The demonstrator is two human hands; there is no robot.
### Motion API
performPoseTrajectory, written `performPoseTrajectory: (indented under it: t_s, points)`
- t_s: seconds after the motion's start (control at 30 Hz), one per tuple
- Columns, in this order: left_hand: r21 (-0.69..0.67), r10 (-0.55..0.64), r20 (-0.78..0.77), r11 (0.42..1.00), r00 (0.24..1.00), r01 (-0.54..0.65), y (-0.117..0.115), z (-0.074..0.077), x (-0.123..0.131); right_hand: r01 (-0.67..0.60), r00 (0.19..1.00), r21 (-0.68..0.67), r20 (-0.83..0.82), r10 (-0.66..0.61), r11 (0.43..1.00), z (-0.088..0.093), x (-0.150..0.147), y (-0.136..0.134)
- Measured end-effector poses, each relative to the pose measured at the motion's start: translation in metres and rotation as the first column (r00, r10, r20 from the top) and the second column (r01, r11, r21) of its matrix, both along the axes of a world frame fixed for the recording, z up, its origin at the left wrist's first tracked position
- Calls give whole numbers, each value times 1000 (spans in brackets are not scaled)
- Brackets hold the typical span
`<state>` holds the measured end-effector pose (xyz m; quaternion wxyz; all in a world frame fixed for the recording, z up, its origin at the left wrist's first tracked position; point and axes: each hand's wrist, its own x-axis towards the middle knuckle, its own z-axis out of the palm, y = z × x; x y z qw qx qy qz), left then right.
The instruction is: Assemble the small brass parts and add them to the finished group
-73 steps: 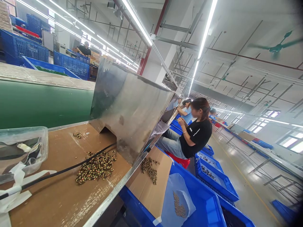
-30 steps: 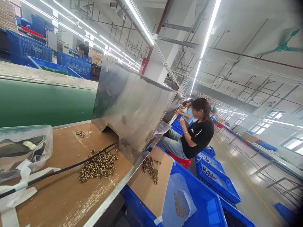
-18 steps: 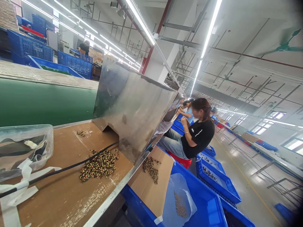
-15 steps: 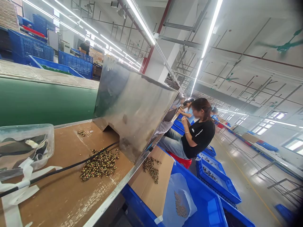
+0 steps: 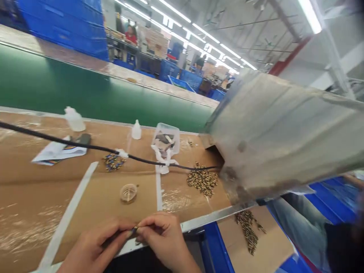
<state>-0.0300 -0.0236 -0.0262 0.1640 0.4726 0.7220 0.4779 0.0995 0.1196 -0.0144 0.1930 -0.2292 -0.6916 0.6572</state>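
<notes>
My left hand (image 5: 99,244) and my right hand (image 5: 163,237) meet at the table's front edge. Their fingertips pinch a tiny dark piece (image 5: 134,229) between them; its details are blurred. Just beyond them a small round clear cup (image 5: 128,193) stands on the brown tabletop (image 5: 99,201). Farther off to the left lies a little pile of blue and gold parts (image 5: 113,162). To the right, a bigger heap of dark and gold parts (image 5: 202,180) rests beside a black cable (image 5: 142,160).
A large metal hood (image 5: 284,132) rises at the right. Behind the table runs a green conveyor belt (image 5: 127,100). White bottles (image 5: 136,131) and a clear plastic box (image 5: 167,138) stand along the back. Lower right, cardboard (image 5: 270,242) holds more parts beside a seated person's legs (image 5: 301,223).
The view has swung left and down. Both my hands have come into view, with the cup, bottles and blue-gold pile; the seated person has shifted to the right edge.
</notes>
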Motion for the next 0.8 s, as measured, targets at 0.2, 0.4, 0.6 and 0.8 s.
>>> performPoseTrajectory:
  t_s: [0.2, 0.4, 0.6, 0.8]
  points:
    - [-31, -10, 135, 999, 991, 14, 4, 8, 0, -20, 999, -34, 36, 21, 999, 3, 4, -1]
    - [-58, -43, 140, 997, 989, 52, 3, 12, 0, -43, 998, -26, 54, 44, 999, 6, 3, -1]
    - [-49, -50, 139, 997, 989, 57, 4, 17, 3, -37, 999, -42, 35, 38, 998, 3, 5, -3]
    - [-27, -85, 112, 996, 990, 89, 5, 19, 4, -41, 999, -33, 22, 41, 999, 5, 5, -2]
